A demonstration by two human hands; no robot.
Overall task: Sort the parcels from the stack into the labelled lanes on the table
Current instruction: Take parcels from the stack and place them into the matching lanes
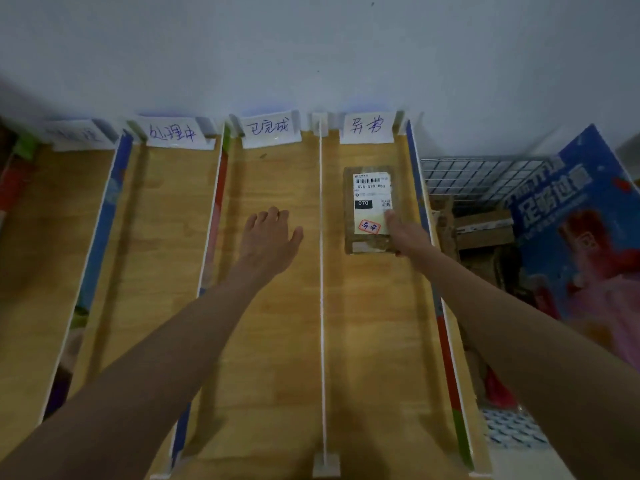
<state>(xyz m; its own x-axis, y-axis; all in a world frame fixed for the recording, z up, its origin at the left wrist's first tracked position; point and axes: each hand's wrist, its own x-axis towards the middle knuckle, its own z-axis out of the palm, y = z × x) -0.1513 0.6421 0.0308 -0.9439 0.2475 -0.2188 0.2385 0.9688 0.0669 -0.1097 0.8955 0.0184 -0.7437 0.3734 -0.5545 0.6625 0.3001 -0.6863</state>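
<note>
Wire mesh basket (474, 174) right of table, against pale wall (311, 46). Blue printed box (571, 220) beside basket's right side. Brown cartons (481, 226) inside basket.

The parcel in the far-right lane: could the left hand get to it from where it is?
Probably yes. The left hand lies flat and holds nothing in the next lane, beside the parcel. Only a low white divider stands between them, and it looks easy to reach over. The right hand already touches the parcel.

four lanes (270, 306), four lane labels (266, 128), one parcel (370, 209), two hands (268, 233)
</note>
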